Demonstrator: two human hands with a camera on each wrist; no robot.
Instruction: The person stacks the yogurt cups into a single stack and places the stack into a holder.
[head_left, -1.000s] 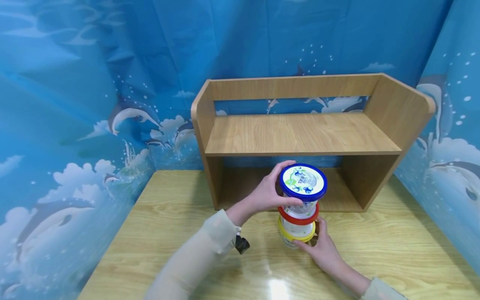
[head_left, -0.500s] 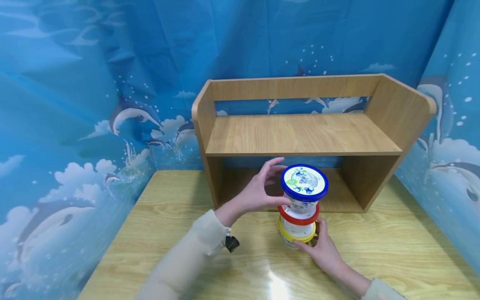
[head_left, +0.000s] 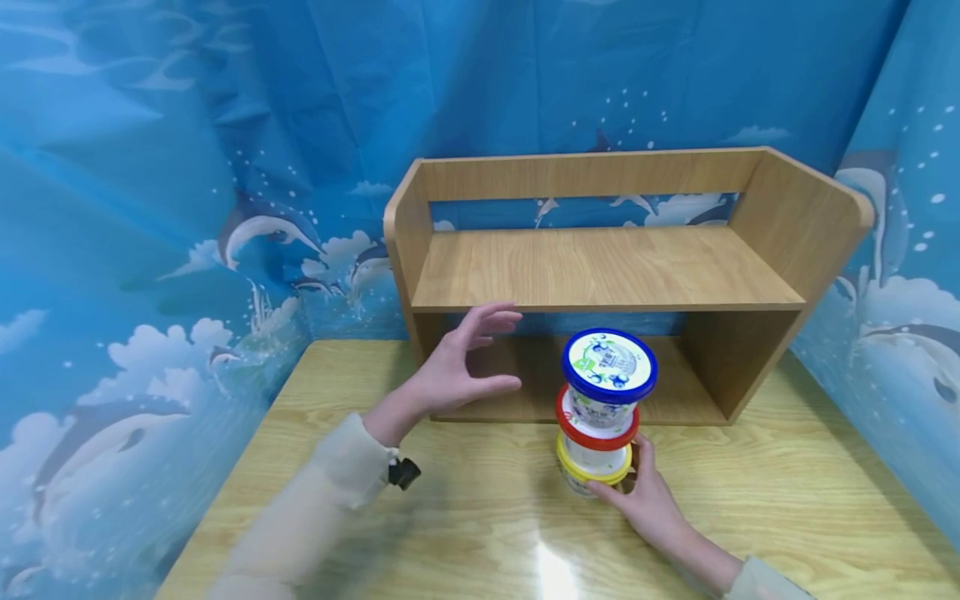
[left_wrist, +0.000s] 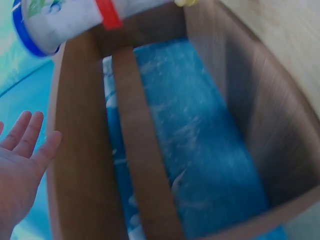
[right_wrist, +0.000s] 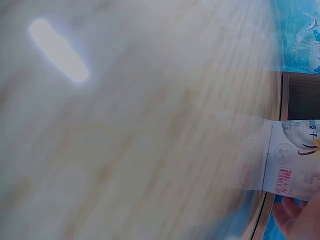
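- A wooden desktop shelf (head_left: 600, 267) stands right of centre, light wood on the upper board and darker in the compartment beneath.
- Along its back runs a wooden rail (head_left: 588, 177), and through the slot under it I can see bits of the print behind.
- A blue sea-print backdrop (head_left: 487, 83) hangs across the top and down both sides, creased at the upper left.
- One printed dolphin (head_left: 258, 229) arches left of the shelf; a bigger, fainter one swims at the lower left, among white clouds (head_left: 157, 354).
- A wood-grain table (head_left: 480, 542) spans the bottom, with a bright glare (head_left: 555, 571) at the lower edge.
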